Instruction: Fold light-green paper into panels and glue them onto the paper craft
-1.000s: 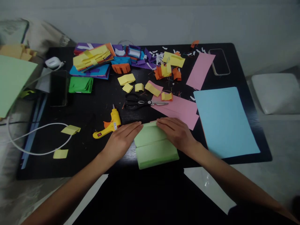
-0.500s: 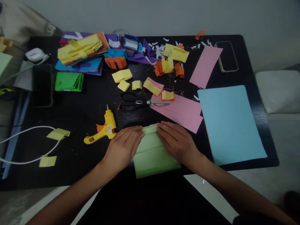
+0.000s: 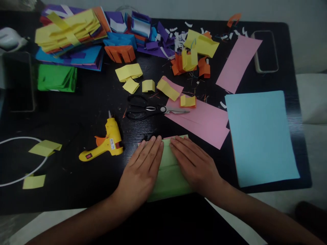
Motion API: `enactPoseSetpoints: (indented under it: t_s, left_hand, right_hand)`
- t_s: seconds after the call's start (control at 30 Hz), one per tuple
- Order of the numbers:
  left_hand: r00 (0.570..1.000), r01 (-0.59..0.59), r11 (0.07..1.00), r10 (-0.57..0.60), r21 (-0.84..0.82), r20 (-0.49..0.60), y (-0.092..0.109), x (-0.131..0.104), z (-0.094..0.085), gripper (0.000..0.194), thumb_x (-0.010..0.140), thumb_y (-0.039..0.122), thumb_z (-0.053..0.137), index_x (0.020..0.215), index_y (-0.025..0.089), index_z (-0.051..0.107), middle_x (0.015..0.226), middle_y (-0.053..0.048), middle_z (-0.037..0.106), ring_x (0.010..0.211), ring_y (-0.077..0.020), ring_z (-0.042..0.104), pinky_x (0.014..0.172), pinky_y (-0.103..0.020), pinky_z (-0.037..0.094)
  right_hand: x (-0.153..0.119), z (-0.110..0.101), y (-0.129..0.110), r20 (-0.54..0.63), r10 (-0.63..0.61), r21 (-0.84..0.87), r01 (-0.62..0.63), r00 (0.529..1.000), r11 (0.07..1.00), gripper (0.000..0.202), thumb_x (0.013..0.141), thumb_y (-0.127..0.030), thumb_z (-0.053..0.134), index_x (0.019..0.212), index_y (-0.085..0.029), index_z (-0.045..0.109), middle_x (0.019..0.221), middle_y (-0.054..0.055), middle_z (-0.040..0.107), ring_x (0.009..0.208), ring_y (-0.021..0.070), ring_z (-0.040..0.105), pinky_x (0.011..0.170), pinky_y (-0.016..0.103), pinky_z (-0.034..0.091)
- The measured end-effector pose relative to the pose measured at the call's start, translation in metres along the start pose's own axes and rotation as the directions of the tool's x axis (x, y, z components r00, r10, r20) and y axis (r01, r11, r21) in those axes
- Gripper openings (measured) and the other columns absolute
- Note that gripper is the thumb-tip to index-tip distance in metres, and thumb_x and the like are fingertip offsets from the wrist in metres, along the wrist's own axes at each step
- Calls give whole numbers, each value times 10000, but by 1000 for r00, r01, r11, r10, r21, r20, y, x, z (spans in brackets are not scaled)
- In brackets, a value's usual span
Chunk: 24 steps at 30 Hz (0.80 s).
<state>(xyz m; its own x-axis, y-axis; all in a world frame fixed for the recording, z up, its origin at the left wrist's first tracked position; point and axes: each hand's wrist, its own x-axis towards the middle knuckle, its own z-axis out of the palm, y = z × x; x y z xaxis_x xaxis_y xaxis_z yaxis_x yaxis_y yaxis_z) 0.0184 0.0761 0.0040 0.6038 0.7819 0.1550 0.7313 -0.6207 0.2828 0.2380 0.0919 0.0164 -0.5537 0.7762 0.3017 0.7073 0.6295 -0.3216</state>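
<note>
A light green sheet of paper [image 3: 170,180] with crosswise creases lies at the table's front edge. Flat on its left part rests my left hand [image 3: 143,166], fingers stretched toward the top edge. My right hand [image 3: 195,163] lies flat on the right part, its fingers extended and pressing near the same edge. Both hands cover much of the sheet, and a strip of it shows between them. Just beyond the fingertips a thin pinkish edge peeks out. Left of my left hand lies a yellow glue gun [image 3: 108,141]; black-handled scissors [image 3: 155,109] lie beyond the hands.
Pink paper strips [image 3: 201,122] lie past the scissors, with small yellow folded pieces nearby. A stack of light blue sheets [image 3: 262,139] is at right, beside a phone [image 3: 266,51] farther back. Folded colored bundles [image 3: 68,30] and a green bundle [image 3: 57,78] sit back left.
My fingers, earlier curled at the green sheet's far edge, now lie flatter on it. The left hand has spread out over the paper. The camera view has shifted closer.
</note>
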Motion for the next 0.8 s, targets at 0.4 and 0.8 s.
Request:
enactPoseSetpoints:
  t_s: [0.4, 0.8]
  left_hand:
    - [999, 18, 999, -19, 47, 29, 5, -5, 3, 638, 1094, 224, 476, 1656, 14, 257, 1647, -194, 447, 1555, -293, 422, 1340, -460, 285]
    - [999, -27, 1000, 26, 10, 18, -4, -4, 2, 627, 1071, 204, 537, 1635, 29, 327, 1622, -174, 490, 1535, -292, 452, 1338, -452, 302]
  right_hand:
    - [-1, -5, 4, 65, -2, -35, 4, 998, 999, 329, 1032, -48, 517, 1284, -48, 728, 1332, 169, 756, 1264, 276, 710, 1058, 399, 628]
    - [0, -4, 3, 112, 5, -47, 0, 994, 999, 356, 1034, -49, 502, 1332, -25, 695, 1384, 184, 724, 1301, 281, 687, 1079, 408, 625]
